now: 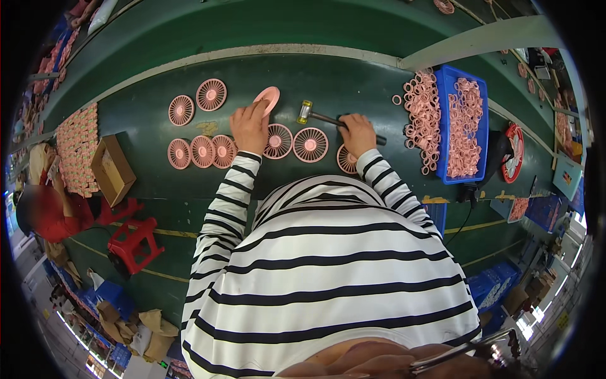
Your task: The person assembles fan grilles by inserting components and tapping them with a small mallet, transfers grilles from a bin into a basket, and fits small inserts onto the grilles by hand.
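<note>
My left hand (250, 128) pinches a pink round fan grille (270, 98), which is tilted up on its edge above the green bench. In my right hand (358, 134) is the dark handle of a small mallet (305, 112); its yellowish-faced head points left, toward the grille. Just below my hands lie more pink grilles, among them one (310, 144) between my wrists and another (346, 159) partly covered by my right wrist. Several grilles (202, 151) form a row left of my left hand, and two sit farther back, one of them (211, 95) nearer my hand.
At right, a blue bin (482, 136) holds many small pink rings, with a heap of loose rings (421, 123) beside it. A red-rimmed round part (513, 151) lies beyond. At far left are rows of small parts (78, 150), a cardboard box (113, 169), a seated person and a red stool (134, 243).
</note>
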A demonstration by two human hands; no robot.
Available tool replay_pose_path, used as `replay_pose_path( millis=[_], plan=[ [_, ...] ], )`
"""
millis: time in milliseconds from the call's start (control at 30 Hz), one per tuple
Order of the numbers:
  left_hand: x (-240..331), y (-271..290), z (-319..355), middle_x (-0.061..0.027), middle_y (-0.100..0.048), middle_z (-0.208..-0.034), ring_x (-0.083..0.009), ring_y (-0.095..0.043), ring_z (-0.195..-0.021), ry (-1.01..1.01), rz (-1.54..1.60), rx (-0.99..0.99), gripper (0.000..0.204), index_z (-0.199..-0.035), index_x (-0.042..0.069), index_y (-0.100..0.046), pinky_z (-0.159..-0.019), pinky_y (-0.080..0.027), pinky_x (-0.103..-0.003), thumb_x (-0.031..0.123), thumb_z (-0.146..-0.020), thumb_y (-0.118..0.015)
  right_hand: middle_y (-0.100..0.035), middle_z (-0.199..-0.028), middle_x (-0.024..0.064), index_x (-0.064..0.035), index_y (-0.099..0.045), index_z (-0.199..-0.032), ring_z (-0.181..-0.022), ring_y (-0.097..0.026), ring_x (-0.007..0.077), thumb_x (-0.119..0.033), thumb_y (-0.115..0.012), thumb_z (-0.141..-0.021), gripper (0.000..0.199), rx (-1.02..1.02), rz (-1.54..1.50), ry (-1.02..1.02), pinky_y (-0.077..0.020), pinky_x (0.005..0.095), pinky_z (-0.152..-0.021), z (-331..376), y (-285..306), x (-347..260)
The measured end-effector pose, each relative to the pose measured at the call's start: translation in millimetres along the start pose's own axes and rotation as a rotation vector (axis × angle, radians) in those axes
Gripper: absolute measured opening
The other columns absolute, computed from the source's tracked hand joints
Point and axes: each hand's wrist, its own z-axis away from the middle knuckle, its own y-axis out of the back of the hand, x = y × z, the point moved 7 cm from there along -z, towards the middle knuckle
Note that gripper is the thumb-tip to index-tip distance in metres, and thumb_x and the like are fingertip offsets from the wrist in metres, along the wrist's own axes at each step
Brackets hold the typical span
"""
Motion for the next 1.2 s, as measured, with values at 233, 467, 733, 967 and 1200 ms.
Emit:
replay_pose_path(
  millis=[233, 467, 733, 967, 1200],
  plan=[
    [20.0, -46.4, 0.2, 0.0015, -0.063, -0.102, -0.0228, -0.054, -0.097, -0.060, -0.125, -0.175, 0.035, -0.103, 0.019, -0.064, -0.092, -0.037, -0.048, 0.017, -0.069, -0.071, -0.063, -0.097, 0.0135, -0.0074, -0.064, -0.099, -0.092, -0.060, 0.0323, -0.024, -0.070, -0.080, 0.026, 0.127, -0.319, -0.197, -0.0499, 0.0388, -0.078, -15.7, 23.0, 77.8],
    [34.8, -43.4, -3.9, -0.0089, -0.053, -0.125, -0.0305, -0.046, -0.116, 0.018, 0.023, -0.345, 0.049, -0.114, 0.013, -0.061, -0.104, -0.028, -0.055, 0.034, -0.072, -0.073, -0.056, -0.098, 0.0181, -0.0061, -0.056, -0.093, -0.088, -0.058, 0.0392, -0.022, -0.067, -0.082, 0.022, 0.349, 0.148, -0.402, -0.0484, 0.0489, -0.072, -24.5, 50.6, 151.4],
    [-95.7, -9.1, -18.8, -0.0285, -0.047, -0.129, -0.0440, -0.045, -0.119, 0.320, -0.143, -0.080, 0.064, -0.122, 0.002, -0.052, -0.099, -0.038, -0.051, 0.029, -0.070, -0.077, -0.059, -0.086, 0.0140, -0.0048, -0.059, -0.088, -0.079, -0.059, 0.0331, -0.019, -0.069, -0.081, 0.019, 0.272, -0.050, -0.171, -0.0482, 0.0419, -0.071, -20.9, 34.1, 98.6],
    [-171.0, -16.5, -17.3, -0.0256, -0.052, -0.125, -0.0424, -0.050, -0.114, 0.353, -0.309, -0.077, 0.068, -0.121, 0.008, -0.055, -0.095, -0.042, -0.050, 0.046, -0.069, -0.076, -0.065, -0.074, 0.0055, -0.0002, -0.065, -0.088, -0.067, -0.058, 0.0107, -0.017, -0.069, -0.085, 0.017, 0.383, -0.721, -0.525, -0.0479, 0.0259, -0.065, -14.5, 22.5, 154.8],
    [-169.5, -24.4, -13.7, -0.0268, -0.052, -0.125, -0.0430, -0.052, -0.114, 0.369, -0.399, -0.208, 0.069, -0.126, 0.009, -0.055, -0.097, -0.041, -0.049, 0.053, -0.074, -0.069, -0.058, -0.089, 0.0127, -0.0044, -0.060, -0.087, -0.079, -0.060, 0.0308, -0.024, -0.075, -0.075, 0.027, 0.192, -0.079, -0.323, -0.0492, 0.0398, -0.071, -8.3, 37.6, 102.9]
  ],
)
